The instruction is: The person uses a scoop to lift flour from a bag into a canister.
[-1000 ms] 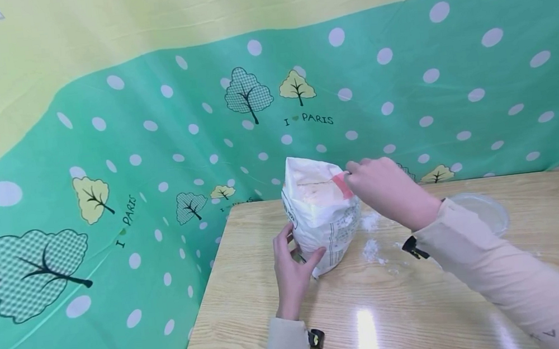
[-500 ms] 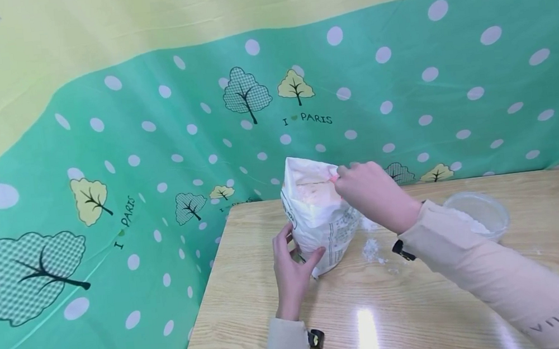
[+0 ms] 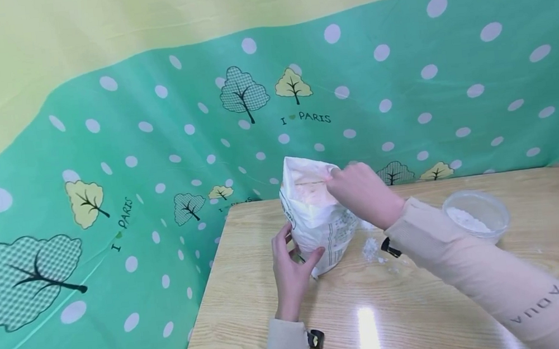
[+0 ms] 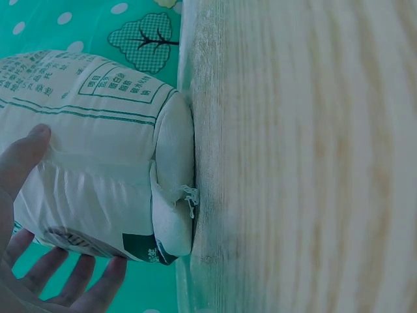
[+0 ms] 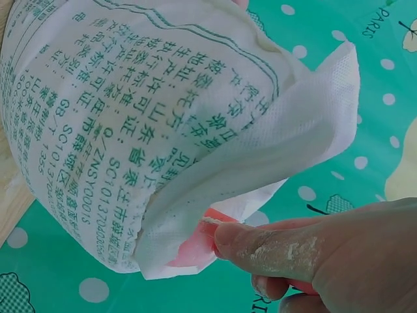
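A white cloth flour bag (image 3: 321, 229) with green print stands on the wooden table, its top gaping and pale flour (image 3: 311, 193) inside. My left hand (image 3: 289, 274) grips the bag low down, thumb on the front and fingers round its left side. In the left wrist view the bag's bottom seam (image 4: 174, 189) rests on the table. My right hand (image 3: 362, 193), dusted with flour, pinches the handle of a pink-red scoop (image 5: 193, 250) at the bag's mouth. The scoop's head is inside, partly showing through the cloth; its tip is hidden.
A clear round bowl (image 3: 502, 210) with white flour (image 3: 467, 220) in it stands to the right, behind my right forearm. Spilled flour (image 3: 370, 250) lies on the table (image 3: 250, 289) beside the bag. A green patterned cloth (image 3: 166, 151) hangs behind the table and to its left.
My right hand has moved left, taking the scoop from the bag's right rim into its mouth. More of the bowl shows now. My left hand and the bag stay in place.
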`<state>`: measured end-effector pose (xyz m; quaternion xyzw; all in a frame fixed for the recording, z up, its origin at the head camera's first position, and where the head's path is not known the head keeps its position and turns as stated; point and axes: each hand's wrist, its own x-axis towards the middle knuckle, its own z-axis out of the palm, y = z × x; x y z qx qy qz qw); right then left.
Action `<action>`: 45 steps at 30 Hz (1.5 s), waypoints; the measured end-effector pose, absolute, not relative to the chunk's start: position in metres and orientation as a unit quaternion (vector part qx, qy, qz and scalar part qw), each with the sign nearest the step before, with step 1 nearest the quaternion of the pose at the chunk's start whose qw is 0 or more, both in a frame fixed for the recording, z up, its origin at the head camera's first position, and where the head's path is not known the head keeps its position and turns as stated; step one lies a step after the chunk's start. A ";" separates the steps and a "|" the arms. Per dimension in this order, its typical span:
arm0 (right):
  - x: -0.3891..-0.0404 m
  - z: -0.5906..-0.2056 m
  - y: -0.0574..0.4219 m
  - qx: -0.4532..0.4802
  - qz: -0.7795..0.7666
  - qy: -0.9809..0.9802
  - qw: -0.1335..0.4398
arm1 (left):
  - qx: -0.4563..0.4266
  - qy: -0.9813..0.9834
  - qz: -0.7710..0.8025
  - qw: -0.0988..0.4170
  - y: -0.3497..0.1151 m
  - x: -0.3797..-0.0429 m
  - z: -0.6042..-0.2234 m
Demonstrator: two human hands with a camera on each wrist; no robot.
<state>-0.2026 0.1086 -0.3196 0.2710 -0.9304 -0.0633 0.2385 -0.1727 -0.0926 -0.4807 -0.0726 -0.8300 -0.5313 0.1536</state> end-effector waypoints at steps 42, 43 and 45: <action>-0.235 -0.326 0.104 0.261 -0.004 -0.957 0.128 | -0.065 -0.828 -0.536 0.148 -0.091 -0.173 -0.479; -0.236 -0.327 0.105 0.261 -0.006 -0.957 0.127 | -0.065 -0.828 -0.536 0.149 -0.090 -0.173 -0.479; -0.235 -0.325 0.105 0.258 -0.007 -0.959 0.115 | -0.065 -0.828 -0.536 0.150 -0.090 -0.173 -0.479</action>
